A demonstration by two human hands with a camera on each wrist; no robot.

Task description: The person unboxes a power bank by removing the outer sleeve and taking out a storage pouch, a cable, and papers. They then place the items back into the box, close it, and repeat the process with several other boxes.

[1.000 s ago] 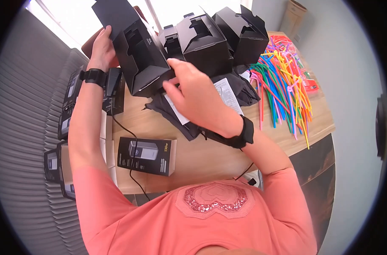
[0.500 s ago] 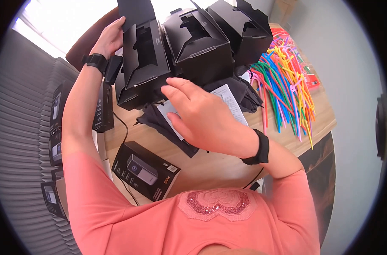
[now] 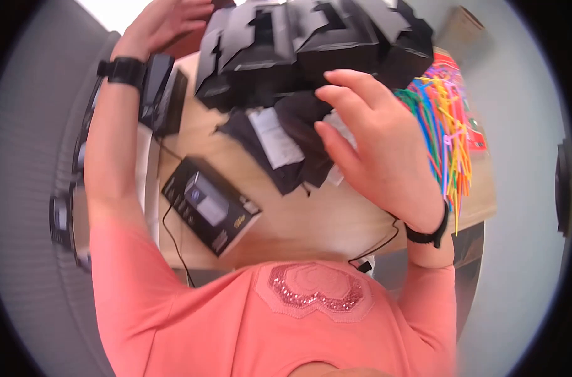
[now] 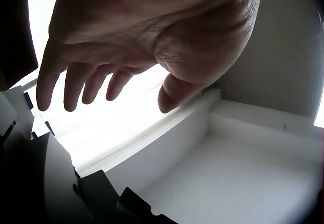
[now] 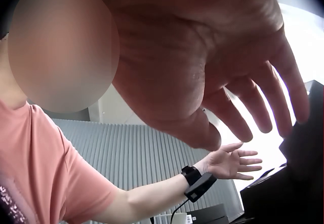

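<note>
A row of black boxes [image 3: 283, 75] is standing at 12 o'clock on the wood-grain surface [image 3: 292, 217], their smooth, matt card folding into straight-edged oblongs with cut-out flaps. Blur is softening their finer detail in the head view. In front of them, soft dark fabric [image 3: 314, 160] is lying rumpled under a flat white paper [image 3: 276, 138].

The right hand [image 3: 389, 147] is hovering wide, fingers parted and lightly bent, with the boxes lying near its fingertips at 11 o'clock; whether they are touching, I cannot tell. The left hand [image 3: 170, 25] is hanging wide too, its fingers straight and parted, with the boxes lying between 3 and 4 o'clock from it. In the left wrist view, box edges are showing at 7 o'clock from that hand, apart from its fingertips.

The boxes' flapped tops are facing up; their long axes are running roughly from 6 to 12 o'clock, the rightmost one's leaning towards 11. Smooth plastic straws [image 3: 449, 144] are fanning out in a bright heap at 3 o'clock.
</note>
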